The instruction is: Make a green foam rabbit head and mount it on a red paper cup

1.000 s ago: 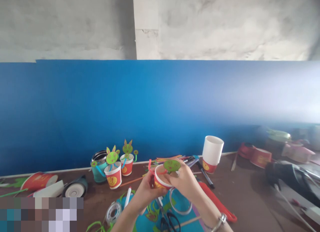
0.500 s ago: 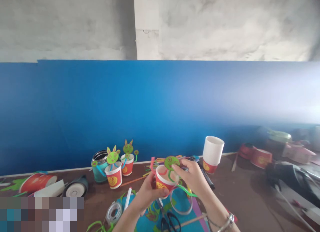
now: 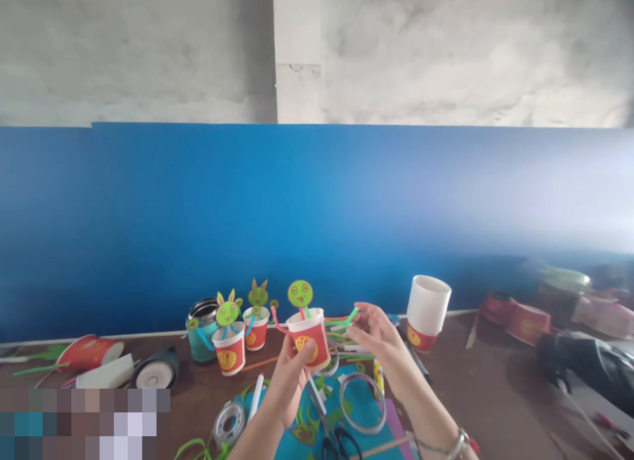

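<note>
My left hand (image 3: 291,384) grips a red and white paper cup (image 3: 319,344), held upright above the table. Out of the cup rises a round green paper face (image 3: 300,293) with drawn eyes and mouth. A bent pink straw (image 3: 276,320) sticks out at the cup's left side. On its right, a green straw (image 3: 352,316) bends upward, and the curled thumb and fingers of my right hand (image 3: 380,338) are at its tip. Beneath lie scissors (image 3: 338,440), a large tape ring (image 3: 382,417) and green paper scraps on a blue sheet (image 3: 290,450).
Two finished-looking cup figures (image 3: 229,354) with eared green faces stand left, beside a teal flask (image 3: 198,344). A stack of paper cups (image 3: 430,305) stands right. A tape roll (image 3: 229,423), a white marker (image 3: 256,395) and a tipped red cup (image 3: 86,353) lie leftward.
The cup has risen and turned, and its green face now stands upright toward the left. My right hand has left the face and moved to the green straw.
</note>
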The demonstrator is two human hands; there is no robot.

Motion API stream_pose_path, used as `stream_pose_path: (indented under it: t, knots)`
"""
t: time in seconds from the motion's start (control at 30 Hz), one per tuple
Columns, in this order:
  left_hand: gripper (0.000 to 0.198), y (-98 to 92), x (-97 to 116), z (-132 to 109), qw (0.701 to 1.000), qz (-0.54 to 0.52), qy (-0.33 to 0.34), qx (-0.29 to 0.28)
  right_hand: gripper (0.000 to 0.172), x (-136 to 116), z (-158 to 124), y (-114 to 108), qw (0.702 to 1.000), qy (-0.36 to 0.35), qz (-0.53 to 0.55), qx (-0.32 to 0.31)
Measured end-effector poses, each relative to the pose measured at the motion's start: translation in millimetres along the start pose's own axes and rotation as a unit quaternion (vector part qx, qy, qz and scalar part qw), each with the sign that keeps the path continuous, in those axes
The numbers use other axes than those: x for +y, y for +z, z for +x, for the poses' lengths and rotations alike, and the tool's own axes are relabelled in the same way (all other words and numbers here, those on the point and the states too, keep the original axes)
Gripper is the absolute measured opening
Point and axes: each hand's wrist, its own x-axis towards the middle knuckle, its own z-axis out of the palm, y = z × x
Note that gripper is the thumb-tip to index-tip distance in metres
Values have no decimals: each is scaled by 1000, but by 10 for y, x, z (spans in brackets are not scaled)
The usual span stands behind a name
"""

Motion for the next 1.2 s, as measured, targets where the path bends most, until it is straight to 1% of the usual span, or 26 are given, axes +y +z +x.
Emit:
stream_pose_path:
  t: [0.07,0.13,0.23,0.3,0.37,0.47,0.57,0.63,0.8,0.9,0.97,1.03,1.13,1.2]
  knots:
    - [60,18,-6,0,999,-25,-19,-16,42,37,-20,85,997,8,58,-53]
    - [58,29,-15,-7,998,-34,-35,-34,35,48,-50,159,992,16,85,-89]
    - [56,28,-16,-22,997,-33,-45,-58,27,32,-85,210,990,33,99,-95]
    - [59,14,-1,-30,996,-22,-48,-78,27,17,-90,200,990,45,105,-79]
    - [62,-6,23,-32,994,-2,-44,-98,31,3,-80,168,989,61,107,-80]
    - [69,-29,61,-30,992,36,-35,-115,35,-23,-57,113,986,78,93,-117]
    - [75,-29,90,-35,993,55,-23,-102,37,-57,-48,84,983,86,83,-141]
    - [73,-18,101,-41,994,59,-18,-91,36,-80,-52,83,985,77,84,-126]
    - [65,-4,101,-42,993,78,-5,-87,37,-80,-51,100,997,43,42,-40]
    - [64,-13,79,-33,989,95,-5,-116,35,-20,-37,113,1000,-8,-12,-24]
    - [62,-24,60,-28,984,113,-9,-139,33,25,-29,126,997,-50,-53,-30]
    - [62,-34,42,-27,978,143,-14,-149,31,58,-27,140,993,-70,-79,-50]
    - [69,-46,22,-23,979,155,-13,-128,32,78,-31,160,989,-72,-96,-89]
    - [68,-53,16,-12,990,105,-24,-93,34,78,-37,170,986,-76,-107,-106]
